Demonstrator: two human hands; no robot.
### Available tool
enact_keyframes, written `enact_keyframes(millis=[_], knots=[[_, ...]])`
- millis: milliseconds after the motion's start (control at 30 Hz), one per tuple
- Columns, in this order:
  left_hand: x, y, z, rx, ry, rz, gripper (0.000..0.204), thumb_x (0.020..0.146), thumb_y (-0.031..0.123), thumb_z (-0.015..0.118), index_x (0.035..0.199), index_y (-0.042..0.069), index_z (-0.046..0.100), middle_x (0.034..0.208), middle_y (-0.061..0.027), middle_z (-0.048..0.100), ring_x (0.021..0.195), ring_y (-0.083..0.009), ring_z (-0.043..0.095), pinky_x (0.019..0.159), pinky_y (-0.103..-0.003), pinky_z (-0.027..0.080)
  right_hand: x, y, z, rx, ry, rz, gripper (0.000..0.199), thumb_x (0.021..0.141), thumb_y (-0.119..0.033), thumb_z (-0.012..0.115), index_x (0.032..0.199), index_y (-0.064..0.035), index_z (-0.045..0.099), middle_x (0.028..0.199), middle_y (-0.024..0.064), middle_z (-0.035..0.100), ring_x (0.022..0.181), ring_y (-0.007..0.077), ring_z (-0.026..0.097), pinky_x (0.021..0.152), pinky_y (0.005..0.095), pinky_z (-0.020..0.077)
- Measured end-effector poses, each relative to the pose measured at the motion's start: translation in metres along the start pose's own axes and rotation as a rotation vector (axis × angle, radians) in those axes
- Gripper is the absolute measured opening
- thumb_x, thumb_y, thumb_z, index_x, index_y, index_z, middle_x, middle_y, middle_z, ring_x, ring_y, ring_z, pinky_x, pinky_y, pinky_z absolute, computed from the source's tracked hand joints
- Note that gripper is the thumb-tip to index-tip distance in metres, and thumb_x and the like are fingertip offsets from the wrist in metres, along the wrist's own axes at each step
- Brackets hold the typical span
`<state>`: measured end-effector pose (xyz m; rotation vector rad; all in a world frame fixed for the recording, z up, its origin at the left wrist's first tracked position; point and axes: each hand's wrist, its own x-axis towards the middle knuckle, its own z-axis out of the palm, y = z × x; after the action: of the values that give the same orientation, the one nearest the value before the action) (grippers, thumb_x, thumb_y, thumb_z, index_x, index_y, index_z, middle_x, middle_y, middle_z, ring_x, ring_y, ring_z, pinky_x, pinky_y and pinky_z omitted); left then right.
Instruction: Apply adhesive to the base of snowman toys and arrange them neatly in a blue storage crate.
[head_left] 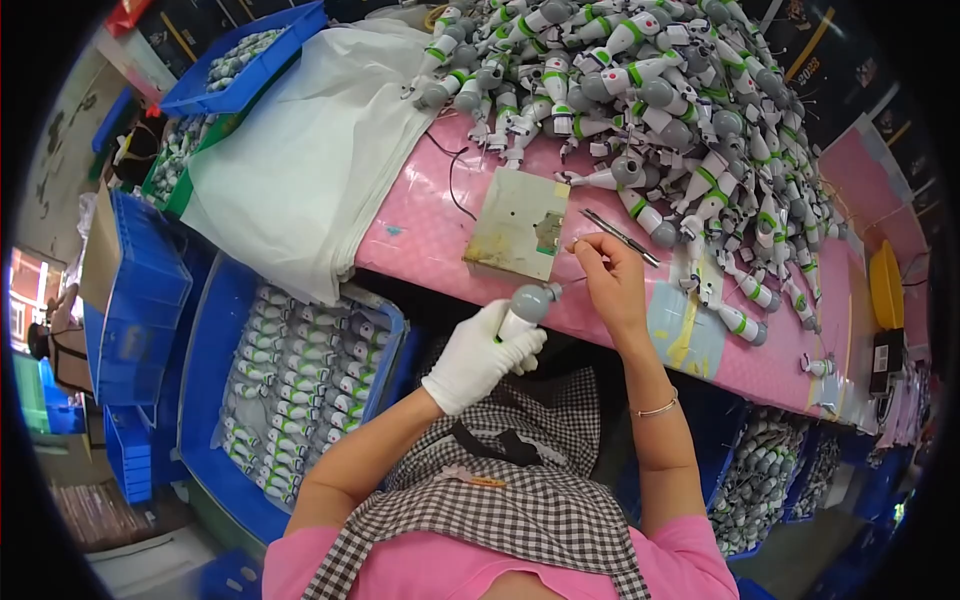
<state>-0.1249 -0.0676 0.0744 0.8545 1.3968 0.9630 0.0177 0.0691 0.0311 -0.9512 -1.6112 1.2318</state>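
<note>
My left hand (pixel 482 350), in a white glove, is closed around a white toy figure part with a grey ball-shaped end (pixel 531 303), held in front of the table edge. The ball end points up and to the right. My bare right hand (pixel 612 280) is raised beside it, thumb and forefinger pinched together near the right side of a pale metal box (pixel 517 222). What the pinch holds is too small to make out. A thin dark line shows between the ball end and my right hand. Slim pen-like tools (pixel 622 238) lie just behind my right hand.
A large heap of white, grey and green toy figures (pixel 690 110) covers the back right of the pink table (pixel 400 235). White sheeting (pixel 300 140) drapes over its left part. A blue crate (pixel 225 480) with rows of figures stands at the left; more filled bins (pixel 760 480) stand lower right.
</note>
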Motion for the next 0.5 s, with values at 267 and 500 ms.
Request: enact_keyframes(millis=[267,500], knots=[[0.02,0.009,-0.023,-0.294,0.062,0.153,0.036,0.091,0.026,0.059,0.114,0.001,0.048,0.095,-0.0072,0.06,0.089,-0.0164,0.061,0.08,-0.033,0.052,0.019,-0.014,-0.001,0.12,-0.254,0.354,0.017,0.082,-0.014,0.054,0.073,-0.0014,0.061,0.058,-0.0026,0.048,0.043,0.0054,0.04,0.039,0.0208,0.0302],[0.029,0.008,-0.029,-0.535,-0.074,0.069,0.033,0.091,0.026,0.058,0.108,-0.002,0.054,0.095,-0.009,0.061,0.085,-0.0179,0.061,0.077,-0.033,0.052,0.03,-0.013,-0.004,0.097,-0.371,0.433,0.019,0.081,-0.015,0.05,0.07,-0.0029,0.059,0.059,-0.0023,0.048,0.046,0.0061,0.041,0.04,0.0211,0.0322]])
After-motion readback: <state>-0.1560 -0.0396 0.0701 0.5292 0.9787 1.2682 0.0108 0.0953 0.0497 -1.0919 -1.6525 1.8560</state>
